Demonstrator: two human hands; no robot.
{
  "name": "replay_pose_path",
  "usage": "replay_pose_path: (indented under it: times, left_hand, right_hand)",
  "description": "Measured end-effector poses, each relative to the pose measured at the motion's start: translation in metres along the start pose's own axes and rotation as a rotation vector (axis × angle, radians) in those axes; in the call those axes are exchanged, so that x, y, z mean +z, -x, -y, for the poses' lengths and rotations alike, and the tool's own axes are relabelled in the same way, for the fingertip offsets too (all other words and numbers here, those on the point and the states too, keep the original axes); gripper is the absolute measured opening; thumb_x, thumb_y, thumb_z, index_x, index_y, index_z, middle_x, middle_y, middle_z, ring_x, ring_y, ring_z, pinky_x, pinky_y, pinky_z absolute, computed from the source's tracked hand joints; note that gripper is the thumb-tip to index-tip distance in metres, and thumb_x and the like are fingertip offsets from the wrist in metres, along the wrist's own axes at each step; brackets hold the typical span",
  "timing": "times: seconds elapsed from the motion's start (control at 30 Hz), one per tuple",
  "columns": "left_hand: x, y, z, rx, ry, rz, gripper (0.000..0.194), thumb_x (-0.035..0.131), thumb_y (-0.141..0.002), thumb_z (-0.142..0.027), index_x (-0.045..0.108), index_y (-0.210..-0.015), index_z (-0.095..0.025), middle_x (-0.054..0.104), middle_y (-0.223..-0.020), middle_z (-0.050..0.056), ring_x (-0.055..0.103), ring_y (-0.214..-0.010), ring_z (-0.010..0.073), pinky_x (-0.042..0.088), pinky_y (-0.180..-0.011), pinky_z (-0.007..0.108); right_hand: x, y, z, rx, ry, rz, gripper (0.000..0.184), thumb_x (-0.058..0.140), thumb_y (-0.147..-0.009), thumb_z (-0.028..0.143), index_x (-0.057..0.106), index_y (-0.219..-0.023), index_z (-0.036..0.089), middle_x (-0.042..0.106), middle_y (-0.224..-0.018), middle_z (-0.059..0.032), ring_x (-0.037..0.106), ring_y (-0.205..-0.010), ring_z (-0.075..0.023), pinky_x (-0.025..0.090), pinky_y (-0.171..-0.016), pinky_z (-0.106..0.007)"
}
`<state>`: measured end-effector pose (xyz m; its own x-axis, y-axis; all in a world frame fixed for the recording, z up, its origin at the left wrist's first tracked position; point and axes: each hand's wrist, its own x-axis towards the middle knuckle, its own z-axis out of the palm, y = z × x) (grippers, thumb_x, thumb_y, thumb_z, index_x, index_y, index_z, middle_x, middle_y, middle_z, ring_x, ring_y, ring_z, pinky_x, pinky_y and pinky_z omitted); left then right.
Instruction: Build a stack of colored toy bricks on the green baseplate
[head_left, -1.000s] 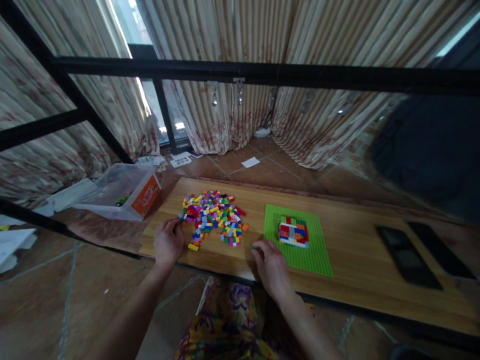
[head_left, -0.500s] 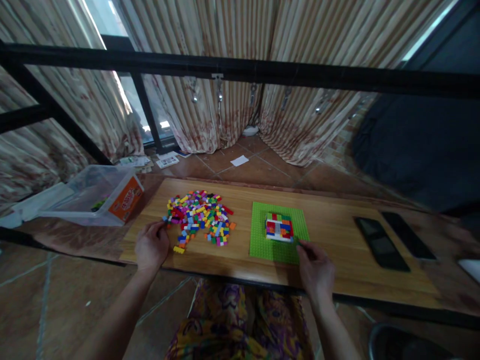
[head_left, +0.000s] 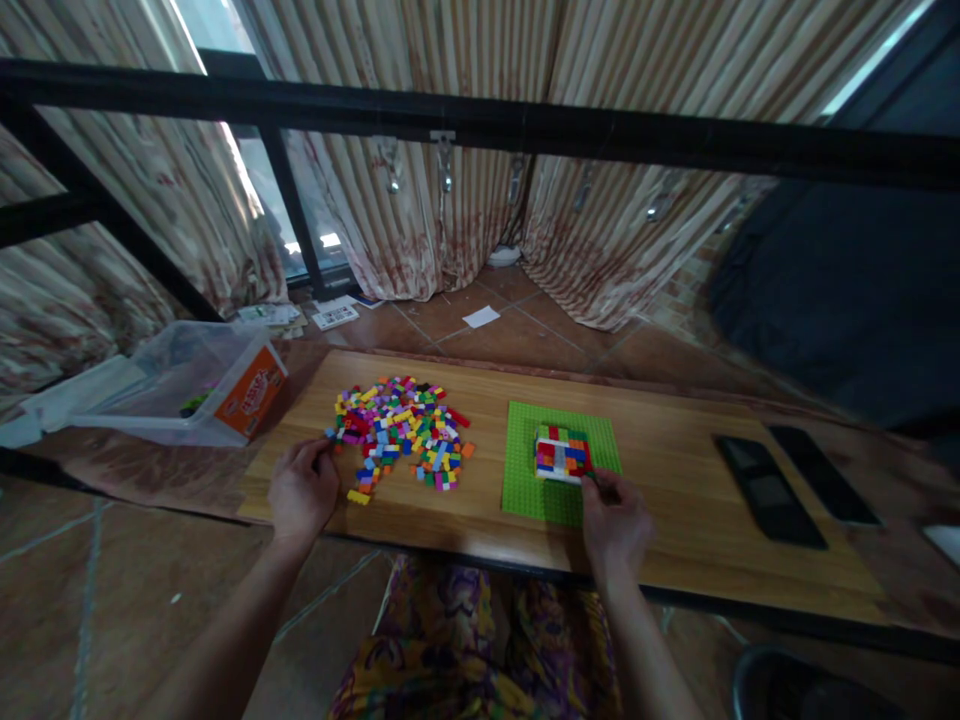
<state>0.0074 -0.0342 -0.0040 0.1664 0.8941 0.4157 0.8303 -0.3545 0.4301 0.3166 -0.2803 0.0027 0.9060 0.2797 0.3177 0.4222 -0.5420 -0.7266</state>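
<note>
A green baseplate [head_left: 525, 490] lies on the wooden table [head_left: 675, 470] with a small multicoloured brick block [head_left: 562, 453] built on it. My right hand [head_left: 615, 520] rests at the plate's near right corner, fingers pinched together at the block's right edge, on something too small to make out. A heap of loose coloured bricks [head_left: 397, 430] lies to the left of the plate. My left hand [head_left: 302, 490] sits curled at the heap's near left edge, fingertips touching the outer bricks.
Two dark phones [head_left: 769, 490] [head_left: 823, 460] lie on the table's right part. A clear plastic box with an orange label [head_left: 187, 385] stands off the table's left end. A black metal frame bar [head_left: 480, 120] crosses overhead. Curtains hang behind, over a tiled floor.
My right hand has gone from the table in front of the brick heap to the right side of the baseplate and now pinches at the block's right edge. The left hand stayed put.
</note>
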Motion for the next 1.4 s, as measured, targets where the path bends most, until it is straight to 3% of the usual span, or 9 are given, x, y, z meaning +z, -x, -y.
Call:
replay_pose_path:
  times: [0.3,0.53,0.87,1.13,1.4]
  left_hand:
    - [0.000,0.001,0.001,-0.010,0.008,0.011,0.030,0.044,-0.085,-0.027,0.070,-0.096,-0.017,0.070,-0.104,0.010,0.064,-0.097,0.0251,0.050,-0.090,0.036]
    - [0.000,0.001,0.001,-0.009,-0.003,0.001,0.029,0.044,-0.085,-0.026,0.070,-0.097,-0.018,0.069,-0.107,0.009,0.064,-0.098,0.0255,0.050,-0.089,0.036]
    - [-0.001,0.001,0.001,0.011,0.015,-0.009,0.028,0.046,-0.084,-0.025,0.070,-0.095,-0.016,0.069,-0.105,0.012,0.064,-0.098,0.0270,0.052,-0.089,0.040]
    - [0.002,0.000,0.004,0.027,0.019,-0.007,0.028,0.046,-0.084,-0.025,0.070,-0.096,-0.017,0.069,-0.105,0.011,0.064,-0.098,0.0250,0.051,-0.091,0.037]
    - [0.001,0.001,0.000,0.011,-0.001,0.005,0.031,0.043,-0.086,-0.027,0.070,-0.095,-0.015,0.070,-0.103,0.011,0.063,-0.097,0.0258,0.050,-0.089,0.037]
  right_hand:
    - [0.000,0.001,-0.004,-0.021,-0.047,-0.005,0.035,0.061,-0.079,0.046,0.074,-0.087,0.014,0.072,-0.086,-0.0122,0.063,-0.071,-0.0214,0.048,-0.070,-0.033]
    - [0.003,-0.002,-0.012,0.113,-0.208,0.021,0.038,0.068,-0.074,0.050,0.074,-0.084,0.014,0.075,-0.086,-0.0124,0.067,-0.076,-0.0240,0.051,-0.074,-0.035]
    - [0.005,-0.002,-0.012,0.110,-0.278,0.015,0.036,0.069,-0.072,0.049,0.073,-0.081,0.014,0.075,-0.083,-0.0129,0.068,-0.076,-0.0243,0.052,-0.075,-0.036]
    - [-0.003,-0.008,-0.014,0.103,-0.271,0.133,0.041,0.071,-0.070,0.050,0.074,-0.088,0.013,0.075,-0.085,-0.0127,0.068,-0.075,-0.0240,0.052,-0.071,-0.036]
    - [-0.019,0.009,-0.017,0.151,-0.382,-0.006,0.037,0.069,-0.072,0.048,0.074,-0.087,0.014,0.075,-0.084,-0.0105,0.068,-0.079,-0.0239,0.052,-0.077,-0.037]
